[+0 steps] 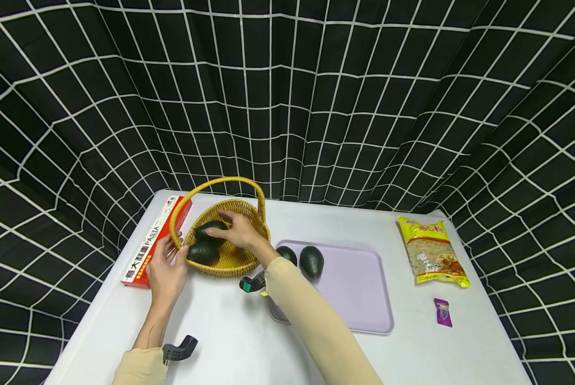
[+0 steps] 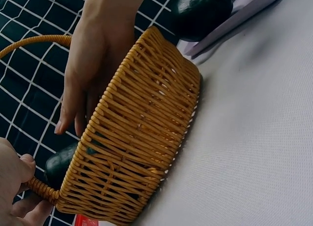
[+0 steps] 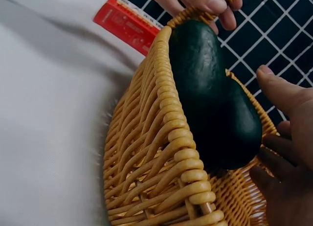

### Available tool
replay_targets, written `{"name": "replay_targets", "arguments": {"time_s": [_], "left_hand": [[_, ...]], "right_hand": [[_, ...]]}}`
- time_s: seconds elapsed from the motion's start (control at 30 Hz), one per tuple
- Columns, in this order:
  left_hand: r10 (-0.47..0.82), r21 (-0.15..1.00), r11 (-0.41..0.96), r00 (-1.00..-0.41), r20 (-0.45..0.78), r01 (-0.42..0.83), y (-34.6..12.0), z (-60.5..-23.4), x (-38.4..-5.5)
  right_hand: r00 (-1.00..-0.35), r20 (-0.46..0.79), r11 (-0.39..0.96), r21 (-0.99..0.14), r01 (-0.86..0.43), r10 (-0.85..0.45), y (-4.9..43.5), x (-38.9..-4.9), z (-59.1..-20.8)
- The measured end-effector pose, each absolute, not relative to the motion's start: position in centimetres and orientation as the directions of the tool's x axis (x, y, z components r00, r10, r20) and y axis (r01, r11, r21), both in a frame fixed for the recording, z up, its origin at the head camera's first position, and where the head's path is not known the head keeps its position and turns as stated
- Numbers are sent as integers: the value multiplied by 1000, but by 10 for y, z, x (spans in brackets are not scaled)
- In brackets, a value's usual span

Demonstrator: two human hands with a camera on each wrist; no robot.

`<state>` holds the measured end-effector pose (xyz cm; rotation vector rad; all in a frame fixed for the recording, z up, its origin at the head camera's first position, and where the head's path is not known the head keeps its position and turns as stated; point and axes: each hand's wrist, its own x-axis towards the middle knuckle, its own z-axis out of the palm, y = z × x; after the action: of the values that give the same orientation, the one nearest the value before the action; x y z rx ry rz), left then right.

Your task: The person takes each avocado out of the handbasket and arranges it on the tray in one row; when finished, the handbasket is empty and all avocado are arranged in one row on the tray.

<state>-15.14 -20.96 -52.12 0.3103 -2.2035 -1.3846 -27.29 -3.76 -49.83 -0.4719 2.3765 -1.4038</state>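
Four avocados point(image 1: 204, 253): two side by side inside one basket point(image 1: 232, 270), two at the left end of one tray point(image 1: 355, 289). Beside the basket, one box point(image 1: 155, 243); right of the tray, one bag point(image 1: 432, 251) and one packet point(image 1: 443, 312). Grips the handle point(image 1: 232, 179) with left hand point(image 1: 167, 272), thumb and fingers pinched round it; holds right hand point(image 1: 239, 231) inside the basket, beside the avocados, fingers loose and released

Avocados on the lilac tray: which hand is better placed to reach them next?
Probably the right hand: it is nearer those avocados, its sleeve crosses above the lilac tray, and it apparently holds nothing. The left hand grips the handle of the wicker basket, farther away.
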Motion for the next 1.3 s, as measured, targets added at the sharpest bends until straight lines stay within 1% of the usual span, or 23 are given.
{"name": "replay_targets", "arguments": {"time_s": [0.3,0.47,0.77,1.3], "left_hand": [[-443,885,455,-839,316,93,-210,-522,-153],[-439,888,448,-839,321,105,-210,-522,-154],[-447,890,451,-845,293,70,-210,-520,-151],[-448,888,458,-849,280,51,-209,-521,-152]], "right_hand": [[-864,-129,482,-865,-142,-486,-44,-279,-498],[-863,-138,494,-858,-142,-486,-45,-281,-500],[-880,-171,562,-818,-124,-443,-45,-282,-509],[-901,-122,550,-823,-143,-416,-40,-282,-513]]}}
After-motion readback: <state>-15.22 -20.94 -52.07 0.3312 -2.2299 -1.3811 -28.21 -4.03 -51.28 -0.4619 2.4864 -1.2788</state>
